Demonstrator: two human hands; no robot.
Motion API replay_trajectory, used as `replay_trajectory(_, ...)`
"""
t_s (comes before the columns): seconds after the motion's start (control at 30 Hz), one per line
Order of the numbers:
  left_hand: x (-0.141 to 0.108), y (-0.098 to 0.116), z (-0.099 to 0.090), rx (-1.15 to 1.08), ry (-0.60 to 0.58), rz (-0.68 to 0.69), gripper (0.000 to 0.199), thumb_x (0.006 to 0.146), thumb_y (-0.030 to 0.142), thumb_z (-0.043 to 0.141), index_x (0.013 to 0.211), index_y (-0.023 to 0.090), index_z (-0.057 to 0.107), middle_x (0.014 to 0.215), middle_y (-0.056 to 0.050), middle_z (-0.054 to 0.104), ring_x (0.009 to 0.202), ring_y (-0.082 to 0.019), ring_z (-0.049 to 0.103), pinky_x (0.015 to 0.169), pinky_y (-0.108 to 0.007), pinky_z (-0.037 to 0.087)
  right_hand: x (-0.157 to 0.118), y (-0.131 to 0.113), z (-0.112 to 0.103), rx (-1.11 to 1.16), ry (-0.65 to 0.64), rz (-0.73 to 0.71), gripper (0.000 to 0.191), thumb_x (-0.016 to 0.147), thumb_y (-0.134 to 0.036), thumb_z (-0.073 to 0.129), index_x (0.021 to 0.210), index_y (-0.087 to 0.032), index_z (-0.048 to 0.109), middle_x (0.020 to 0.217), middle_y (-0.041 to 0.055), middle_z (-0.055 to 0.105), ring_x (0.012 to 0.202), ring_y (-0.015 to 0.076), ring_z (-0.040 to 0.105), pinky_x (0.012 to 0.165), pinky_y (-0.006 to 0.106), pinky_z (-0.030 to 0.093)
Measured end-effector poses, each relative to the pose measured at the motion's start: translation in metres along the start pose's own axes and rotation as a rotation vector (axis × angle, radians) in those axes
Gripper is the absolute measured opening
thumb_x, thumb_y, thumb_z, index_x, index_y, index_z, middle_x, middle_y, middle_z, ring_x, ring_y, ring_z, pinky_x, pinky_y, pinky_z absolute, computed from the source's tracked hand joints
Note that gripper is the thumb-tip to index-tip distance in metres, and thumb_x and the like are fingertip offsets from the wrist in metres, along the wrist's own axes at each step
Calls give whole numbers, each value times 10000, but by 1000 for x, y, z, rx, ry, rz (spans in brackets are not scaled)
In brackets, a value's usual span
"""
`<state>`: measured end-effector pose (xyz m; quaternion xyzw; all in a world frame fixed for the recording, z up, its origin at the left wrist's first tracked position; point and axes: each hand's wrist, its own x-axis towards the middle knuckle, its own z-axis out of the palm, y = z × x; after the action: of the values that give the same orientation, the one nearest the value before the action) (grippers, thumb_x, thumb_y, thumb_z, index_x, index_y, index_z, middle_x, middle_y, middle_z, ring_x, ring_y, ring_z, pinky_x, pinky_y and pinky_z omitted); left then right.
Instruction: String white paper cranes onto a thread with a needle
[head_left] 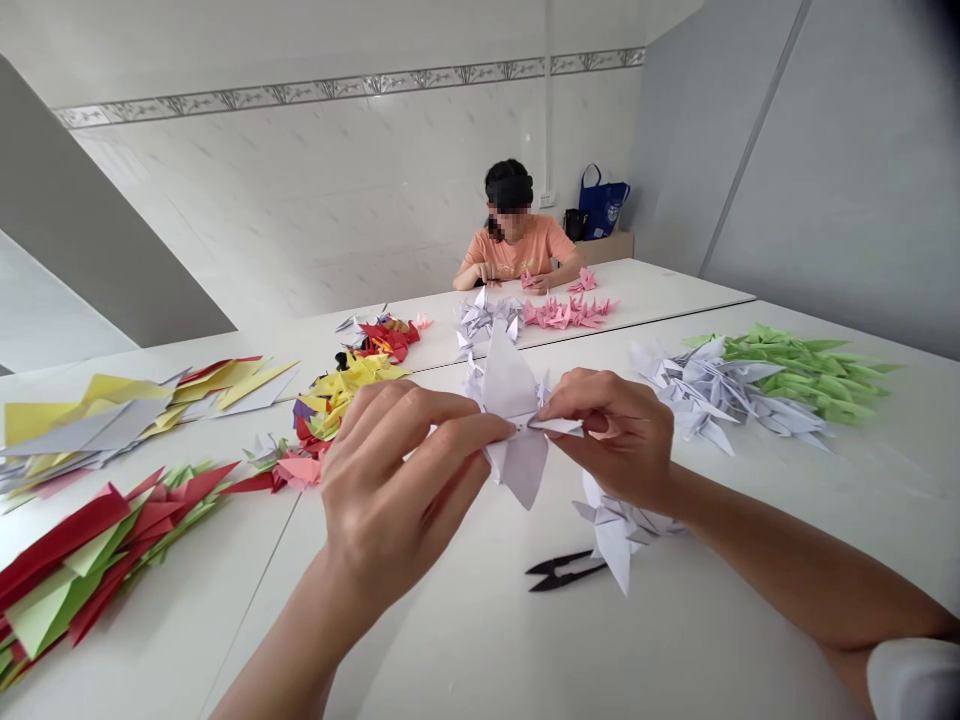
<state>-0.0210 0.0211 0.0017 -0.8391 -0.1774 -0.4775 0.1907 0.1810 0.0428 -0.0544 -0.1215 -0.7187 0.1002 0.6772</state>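
Note:
A white paper crane (514, 385) with spread wings is held up over the table between my two hands. My left hand (409, 465) pinches its body from the left, fingers bent. From the right, my right hand (619, 430) grips a narrow folded point of the same crane between thumb and forefinger. Below the right hand, more white cranes (622, 525) lie on the table, partly hidden by my forearm. Black thread snips (562, 572) rest beside them, blades pointing left and handle end covered by the paper.
White cranes (697, 385) and green cranes (817, 370) are piled at right. Yellow cranes (349, 385) and folded red and green papers (112, 550) lie left. Across the white table (450, 640), a person (517, 240) handles pink paper behind pink cranes (570, 312).

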Motion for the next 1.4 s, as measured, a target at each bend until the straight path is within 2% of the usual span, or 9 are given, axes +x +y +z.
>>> replay_trajectory(0.1,-2,-2,2,-99,16,-125,220,834,41,686,931,239,672,851,-6,681,762,-166,606,708,-345,464,-1,-2,0,-5,0,48,188,879,-69,687,975,-223,637,701,-49,490,571,86,368,524,248,343)
replay_trajectory(0.27,-5,-15,8,-721,50,-810,26,917,232,686,892,236,682,873,5,643,797,-129,619,704,-252,495,-1,-10,-1,99,-75,233,84,1039,-180,448,1036,-231,515,868,-5,505,726,120,526,658,297,456)
replay_trajectory(0.33,-6,-22,13,-956,32,-1010,71,879,272,727,850,216,693,842,8,631,739,-106,604,675,-218,495,0,-14,-1,60,-116,268,108,1050,-175,435,1011,-222,523,866,-4,530,737,115,551,661,286,459)
replay_trajectory(0.47,-10,-26,22,-1172,-20,-1182,114,797,220,758,708,180,700,758,8,626,722,-97,599,739,-202,524,2,-20,-2,-29,-190,258,155,1046,-162,475,1039,-210,623,748,-35,544,614,80,516,578,239,417)
replay_trajectory(0.63,-11,-22,27,-1302,-23,-1312,49,746,170,757,782,190,730,735,13,672,712,-102,619,785,-216,539,3,-21,-4,-73,-233,368,212,1079,-238,429,1164,-217,622,620,-76,396,491,73,313,485,240,286)
replay_trajectory(0.9,-10,-34,27,-1281,113,-1328,96,697,144,782,727,183,699,651,36,633,669,-91,603,786,-227,546,27,-9,-36,-270,-241,469,168,1037,-346,528,1036,-201,612,655,-58,413,576,97,392,566,253,320)
replay_trajectory(1.0,-12,-40,27,-1257,161,-1319,129,663,99,772,718,181,689,629,46,598,658,-87,593,813,-238,547,36,-4,-50,-402,-454,572,196,1031,-359,511,964,-206,614,650,-53,474,584,101,428,580,252,319)
replay_trajectory(1.2,-12,-42,26,-1185,188,-1292,143,676,129,780,646,180,650,616,40,544,652,-93,563,791,-254,535,15,35,-56,-714,-1150,727,176,948,-203,481,795,-196,568,797,-3,659,705,135,539,610,267,295)
replay_trajectory(1.4,-9,-39,24,-1150,136,-1225,155,713,155,786,629,194,661,644,26,555,678,-101,554,766,-238,519,-45,65,-41,-800,-1271,789,65,841,-136,584,856,-183,627,947,48,722,820,179,637,607,267,308)
